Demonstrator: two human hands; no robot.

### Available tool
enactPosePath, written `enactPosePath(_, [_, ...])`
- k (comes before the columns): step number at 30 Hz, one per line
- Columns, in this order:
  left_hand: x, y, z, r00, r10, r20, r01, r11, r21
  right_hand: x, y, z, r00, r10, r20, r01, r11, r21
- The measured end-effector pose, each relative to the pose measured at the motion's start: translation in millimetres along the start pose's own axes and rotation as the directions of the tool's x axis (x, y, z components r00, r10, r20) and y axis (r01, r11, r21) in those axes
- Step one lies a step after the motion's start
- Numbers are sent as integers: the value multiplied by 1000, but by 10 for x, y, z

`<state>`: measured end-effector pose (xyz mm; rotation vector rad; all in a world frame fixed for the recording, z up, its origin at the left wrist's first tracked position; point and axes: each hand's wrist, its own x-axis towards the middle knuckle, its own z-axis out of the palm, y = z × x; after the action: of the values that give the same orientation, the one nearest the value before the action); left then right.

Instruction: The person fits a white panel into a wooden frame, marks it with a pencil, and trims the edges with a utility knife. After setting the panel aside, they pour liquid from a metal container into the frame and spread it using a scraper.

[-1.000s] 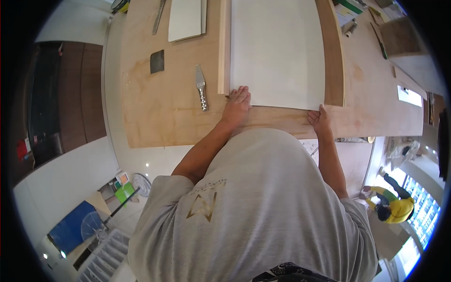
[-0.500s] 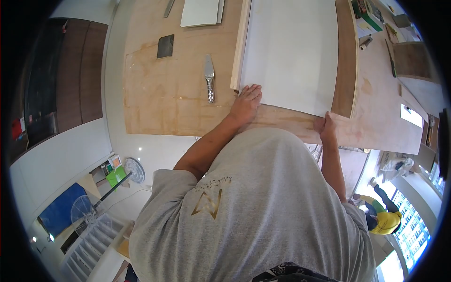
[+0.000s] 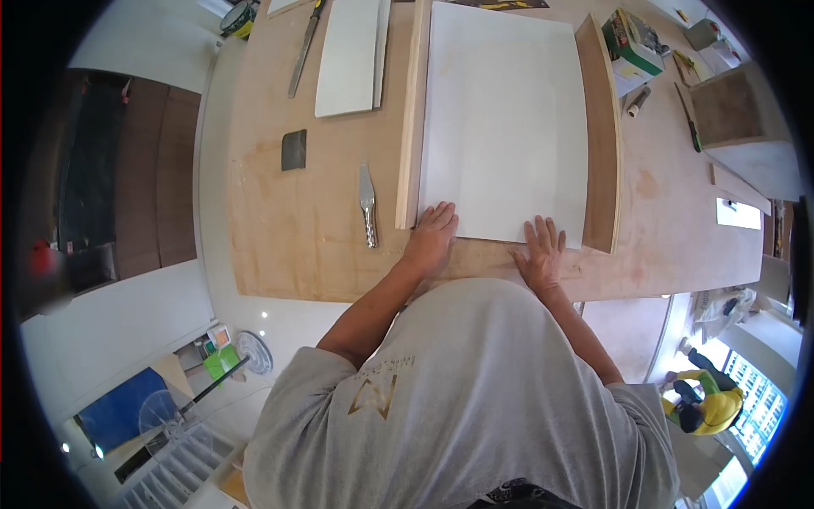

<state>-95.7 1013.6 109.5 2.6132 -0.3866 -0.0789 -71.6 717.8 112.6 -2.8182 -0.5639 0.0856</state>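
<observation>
A white panel (image 3: 504, 127) lies between a pale wooden side piece (image 3: 413, 119) on the left and a brown wooden side piece (image 3: 603, 140) on the right. My left hand (image 3: 432, 237) rests on the panel's near left corner, close to the end of the left side piece, with its fingers together. On the panel's near edge lies my right hand (image 3: 541, 253), fingers spread and pointing away from me. Neither hand is wrapped round anything. A putty knife (image 3: 367, 208) lies on the wooden table (image 3: 322, 254) to the left of my left hand.
White boards (image 3: 348, 59), a dark square pad (image 3: 293, 150) and a long file-like tool (image 3: 305, 53) lie at the left. A green box (image 3: 632, 47) and a wooden box (image 3: 727, 106) stand at the right. Another person (image 3: 712, 403) is at the lower right.
My right hand has moved left from the panel's near right corner and now lies spread on its near edge. The view has shifted, showing more of the panel's far end.
</observation>
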Motion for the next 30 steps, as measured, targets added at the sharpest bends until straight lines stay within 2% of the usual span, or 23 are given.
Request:
enactPosePath(3, [5,1,6,1000,4,-23,-5,1000,-23,116,192,-23,996,-76,-44,79,993,87])
enactPosePath(6, [-5,25,-26,999,33,-10,-33,999,34,413,254,5,998,-28,-53,31,998,62])
enactPosePath(9, [-75,114,-53,999,42,-23,-41,997,66,770,221,-15,997,66,-33,-69,992,-102])
enactPosePath(12, [-140,43,94,996,65,-65,-60,995,76,807,122,11,981,188,53,-168,952,-255])
enactPosePath(15, [-125,41,132,996,48,-69,-45,998,49,820,85,-31,971,216,99,-185,949,-256])
enactPosePath(16, [-98,53,139,1000,11,6,-11,999,34,823,76,-30,971,216,98,-184,947,-265])
enactPosePath(18, [96,213,-56,986,-55,157,55,998,3,820,80,2,971,220,97,-184,939,-289])
enactPosePath(21, [613,397,-148,988,-108,-113,100,992,-72,809,79,30,977,199,71,-170,940,-295])
enactPosePath(23, [1086,390,-3,979,-156,-134,150,987,-55,846,21,-35,967,232,106,-187,928,-323])
enactPosePath(25, [1612,327,111,943,-272,-190,274,961,-16,847,6,-52,963,243,114,-195,926,-323])
enactPosePath(28, [2210,-18,226,895,-357,-266,369,929,-3,850,83,-78,977,196,81,-169,952,-256])
enactPosePath(29, [2384,-71,142,891,-414,-187,428,902,44,834,104,-93,981,185,60,-169,962,-215])
enactPosePath(30, [2539,-152,103,889,-399,-224,419,907,46,820,105,-111,982,182,42,-173,970,-171])
